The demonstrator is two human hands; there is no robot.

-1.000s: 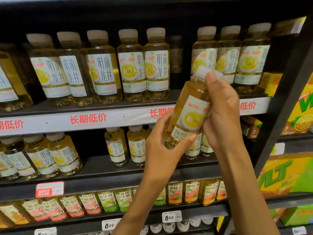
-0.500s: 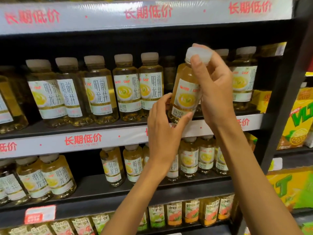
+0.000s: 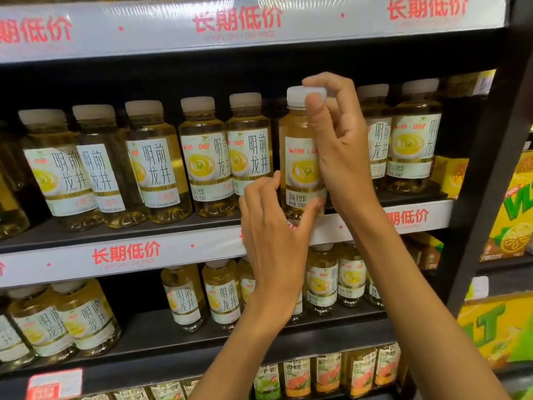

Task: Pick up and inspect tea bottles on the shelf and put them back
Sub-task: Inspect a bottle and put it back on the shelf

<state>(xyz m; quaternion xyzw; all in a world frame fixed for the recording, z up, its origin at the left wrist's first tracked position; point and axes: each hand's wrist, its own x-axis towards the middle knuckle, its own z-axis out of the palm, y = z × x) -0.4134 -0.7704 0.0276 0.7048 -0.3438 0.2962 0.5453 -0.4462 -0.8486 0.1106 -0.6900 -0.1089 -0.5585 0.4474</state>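
Head view: two bare forearms rise from the bottom edge, elbows cut off. Left hand (image 3: 274, 226) sits low on the tea bottle (image 3: 301, 168), thumb pressed to the front near the base, fingers (image 3: 264, 187) curled round the left side; their tips are hidden behind the bottle. Right hand (image 3: 339, 140) grasps the white cap (image 3: 300, 95) between thumb and forefinger, palm covering the right part of the label. The bottle stands upright at the front edge of the middle shelf (image 3: 161, 228), in the gap between the row of bottles to the left (image 3: 202, 157) and the bottles to the right (image 3: 412, 140); whether its base touches the shelf cannot be told, the left hand blocks it. Price strip (image 3: 124, 255) below, partly covered by the wrists. Lower shelf bottles (image 3: 184, 298) are partly hidden behind the arms. Yellow cartons (image 3: 516, 203) are cut off at the right.
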